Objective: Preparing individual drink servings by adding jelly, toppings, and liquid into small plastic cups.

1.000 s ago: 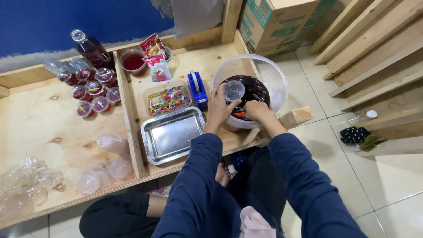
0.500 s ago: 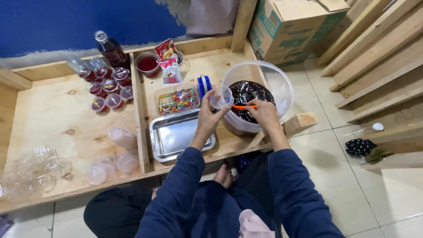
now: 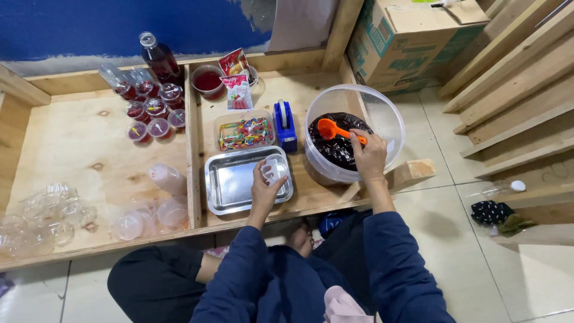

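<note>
Now clear tub point(image 3: 382, 113) holds dark jelly point(image 3: 335, 146); orange scoop point(image 3: 330, 128) inside.

Blue tape dispenser point(image 3: 285, 124) stands between steel tray point(image 3: 239, 179) and tub point(image 3: 382, 113).

Hidden, cropped and unreadable parts of the scene

The right hand point(image 3: 369, 157) is covering the end of the orange scoop's point(image 3: 336, 130) handle, and the left hand point(image 3: 264, 190) is hiding part of the clear cup point(image 3: 275, 170). The cardboard box point(image 3: 406, 36) is running off the top edge; the clear cups point(image 3: 42, 212) at far left are blurring together, their number unclear.
</note>
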